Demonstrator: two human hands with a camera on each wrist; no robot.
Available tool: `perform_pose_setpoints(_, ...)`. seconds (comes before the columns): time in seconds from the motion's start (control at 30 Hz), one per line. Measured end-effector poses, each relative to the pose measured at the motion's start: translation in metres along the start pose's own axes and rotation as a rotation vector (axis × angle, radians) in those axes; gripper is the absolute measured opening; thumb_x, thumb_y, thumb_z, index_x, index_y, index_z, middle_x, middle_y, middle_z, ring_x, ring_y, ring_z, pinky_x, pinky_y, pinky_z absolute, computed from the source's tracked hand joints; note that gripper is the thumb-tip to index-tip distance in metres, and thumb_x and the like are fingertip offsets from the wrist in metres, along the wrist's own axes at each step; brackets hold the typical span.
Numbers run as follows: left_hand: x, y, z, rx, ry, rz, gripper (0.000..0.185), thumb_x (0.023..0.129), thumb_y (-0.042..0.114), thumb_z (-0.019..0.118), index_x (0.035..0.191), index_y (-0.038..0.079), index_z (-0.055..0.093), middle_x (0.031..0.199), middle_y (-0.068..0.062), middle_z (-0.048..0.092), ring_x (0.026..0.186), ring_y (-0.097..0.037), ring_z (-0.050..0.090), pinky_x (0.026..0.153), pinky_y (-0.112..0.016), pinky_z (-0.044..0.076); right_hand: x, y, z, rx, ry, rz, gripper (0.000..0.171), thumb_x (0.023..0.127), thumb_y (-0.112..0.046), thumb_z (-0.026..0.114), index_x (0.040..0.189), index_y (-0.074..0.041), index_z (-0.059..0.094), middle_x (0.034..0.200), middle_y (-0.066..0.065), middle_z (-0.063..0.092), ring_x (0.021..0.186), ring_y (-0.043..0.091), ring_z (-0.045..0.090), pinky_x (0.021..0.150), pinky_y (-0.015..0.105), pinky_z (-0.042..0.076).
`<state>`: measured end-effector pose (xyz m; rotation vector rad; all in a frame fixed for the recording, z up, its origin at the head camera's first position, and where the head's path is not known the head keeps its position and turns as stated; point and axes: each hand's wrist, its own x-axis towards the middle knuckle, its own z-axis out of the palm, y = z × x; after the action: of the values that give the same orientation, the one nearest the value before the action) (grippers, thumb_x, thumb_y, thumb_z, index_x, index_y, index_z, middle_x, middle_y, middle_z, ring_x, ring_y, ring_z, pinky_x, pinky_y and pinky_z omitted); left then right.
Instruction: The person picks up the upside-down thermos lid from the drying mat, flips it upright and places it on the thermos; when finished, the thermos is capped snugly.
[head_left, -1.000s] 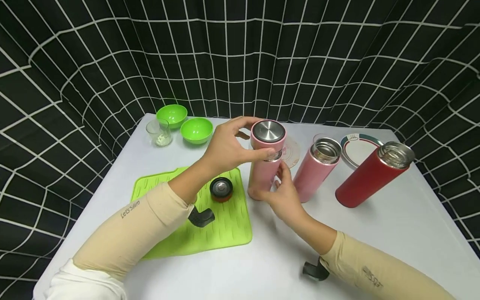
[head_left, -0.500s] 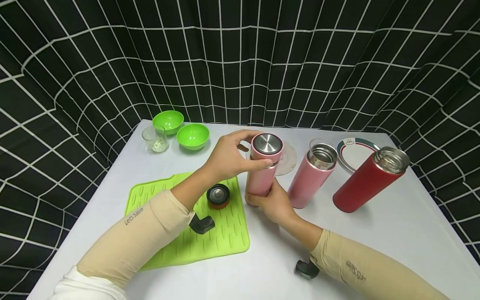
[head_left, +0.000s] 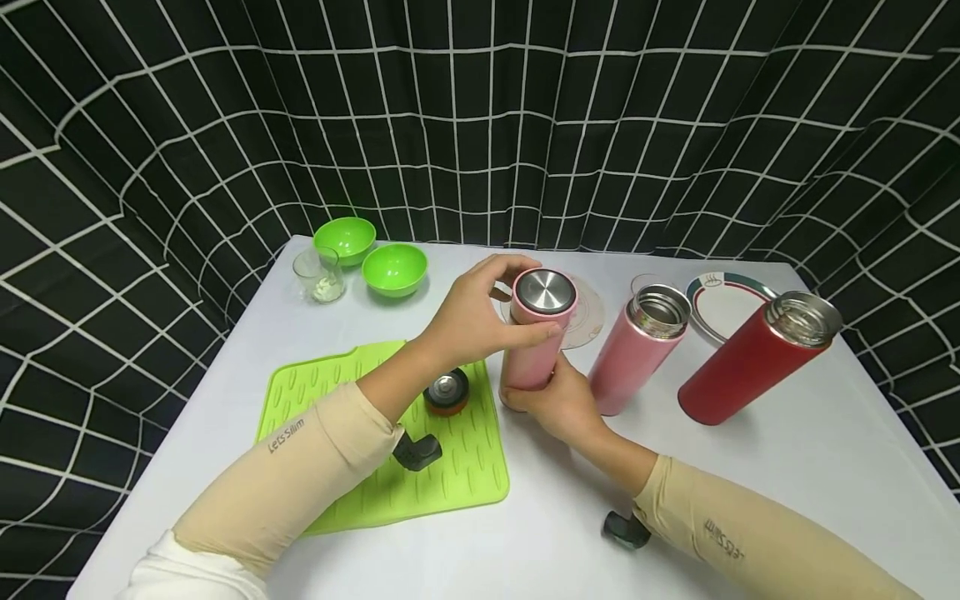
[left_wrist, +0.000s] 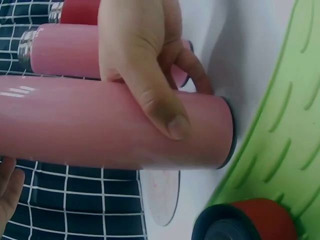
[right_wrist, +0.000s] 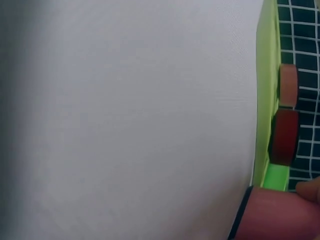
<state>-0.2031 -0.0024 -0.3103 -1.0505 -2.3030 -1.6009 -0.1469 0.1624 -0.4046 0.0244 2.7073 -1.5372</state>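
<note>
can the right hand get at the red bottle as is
Probably not: the right hand grips the lower part of the lidded pink bottle, and the open pink bottle stands between that hand and the red bottle.

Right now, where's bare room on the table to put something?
The table is bare between the red bottle and the right sleeve, and in front of the green mat. A strip lies between that mat and the green bowls. It's crowded around the held pink bottle, with the open pink bottle close beside it.
</note>
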Motion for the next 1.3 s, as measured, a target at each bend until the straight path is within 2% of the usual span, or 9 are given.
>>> perform_pose_setpoints(0.1, -0.0002, -0.0009, 0.0018, -0.021, -0.001, 0.029, 0.072, 0.073, 0.025, 0.085, 0.135, 0.008, 0.053, 0.127, 0.002, 0.059, 0.11, -0.008, 0.055, 0.089, -0.027, 0.048, -0.0001, 0.0014, -0.0013, -0.003, -0.01, -0.008, 0.063, 0.069, -0.02, 0.088, 0.122, -0.011, 0.054, 0.103, 0.006, 0.066, 0.09, 0.021, 0.061, 0.081, 0.036, 0.05)
perform_pose_setpoints(0.47, 0.0046, -0.0014, 0.0015, -0.073, -0.075, -0.008, 0.084, 0.072, 0.024, 0.085, 0.142, 0.007, 0.041, 0.131, -0.002, 0.053, 0.116, -0.01, 0.051, 0.099, -0.027, 0.042, 0.0028, -0.0013, -0.0028, -0.003, -0.036, -0.027, 0.062, 0.069, -0.018, 0.088, 0.12, -0.011, 0.055, 0.1, 0.005, 0.066, 0.087, 0.022, 0.06, 0.08, 0.036, 0.05)
perform_pose_setpoints(0.63, 0.0043, -0.0036, 0.0033, -0.136, -0.105, -0.027, 0.079, 0.072, 0.016, 0.082, 0.14, 0.005, 0.042, 0.135, -0.004, 0.05, 0.119, -0.011, 0.05, 0.1, -0.029, 0.041, 0.0025, 0.0, -0.0027, -0.039, -0.027, -0.019, 0.063, 0.068, -0.021, 0.089, 0.12, -0.012, 0.054, 0.101, 0.004, 0.066, 0.088, 0.021, 0.06, 0.08, 0.035, 0.049)
perform_pose_setpoints(0.73, 0.0026, -0.004, 0.0047, -0.172, -0.097, -0.037, 0.081, 0.072, 0.015, 0.083, 0.139, 0.004, 0.039, 0.134, -0.005, 0.048, 0.12, -0.012, 0.049, 0.101, -0.029, 0.04, 0.0021, 0.0012, -0.0026, -0.057, -0.024, -0.021, 0.064, 0.069, -0.023, 0.088, 0.122, -0.013, 0.053, 0.102, 0.004, 0.065, 0.089, 0.02, 0.06, 0.081, 0.035, 0.049)
perform_pose_setpoints(0.9, 0.0029, -0.007, 0.004, -0.199, -0.124, 0.02, 0.078, 0.076, 0.013, 0.078, 0.141, 0.002, 0.037, 0.138, -0.009, 0.048, 0.121, -0.014, 0.05, 0.103, -0.031, 0.039, 0.0011, 0.0009, -0.0033, -0.078, -0.007, -0.044, 0.064, 0.069, -0.022, 0.088, 0.121, -0.011, 0.054, 0.102, 0.006, 0.066, 0.09, 0.02, 0.061, 0.081, 0.036, 0.049)
perform_pose_setpoints(1.0, 0.0029, -0.0068, 0.005, -0.195, -0.12, 0.012, 0.08, 0.075, 0.015, 0.081, 0.14, 0.003, 0.036, 0.137, -0.008, 0.046, 0.122, -0.014, 0.048, 0.103, -0.031, 0.039, 0.0007, 0.0003, -0.0039, -0.091, -0.009, -0.048, 0.064, 0.069, -0.023, 0.089, 0.121, -0.011, 0.055, 0.102, 0.005, 0.066, 0.09, 0.02, 0.061, 0.081, 0.036, 0.049)
perform_pose_setpoints(1.07, 0.0026, -0.0061, 0.0054, -0.205, -0.102, -0.005, 0.08, 0.074, 0.013, 0.083, 0.139, 0.002, 0.037, 0.133, -0.008, 0.05, 0.121, -0.014, 0.049, 0.104, -0.032, 0.038, 0.001, 0.0006, -0.0038, -0.097, -0.016, -0.049, 0.063, 0.069, -0.024, 0.089, 0.121, -0.011, 0.055, 0.101, 0.005, 0.067, 0.089, 0.02, 0.061, 0.08, 0.036, 0.049)
perform_pose_setpoints(1.2, 0.0019, -0.0078, 0.0039, -0.24, -0.127, -0.015, 0.086, 0.072, 0.011, 0.081, 0.142, 0.003, 0.031, 0.134, -0.008, 0.05, 0.121, -0.016, 0.048, 0.106, -0.034, 0.036, 0.0012, 0.0008, -0.0036, -0.094, -0.022, -0.04, 0.063, 0.068, -0.026, 0.089, 0.119, -0.013, 0.056, 0.099, 0.004, 0.067, 0.088, 0.019, 0.062, 0.079, 0.035, 0.05)
perform_pose_setpoints(1.3, 0.0024, -0.0088, 0.0052, -0.226, -0.126, -0.012, 0.085, 0.073, 0.014, 0.082, 0.141, 0.003, 0.033, 0.135, -0.008, 0.048, 0.12, -0.015, 0.048, 0.104, -0.033, 0.037, 0.0012, 0.0005, -0.0044, -0.101, -0.019, -0.041, 0.063, 0.068, -0.026, 0.089, 0.119, -0.013, 0.056, 0.1, 0.004, 0.067, 0.089, 0.019, 0.062, 0.08, 0.035, 0.05)
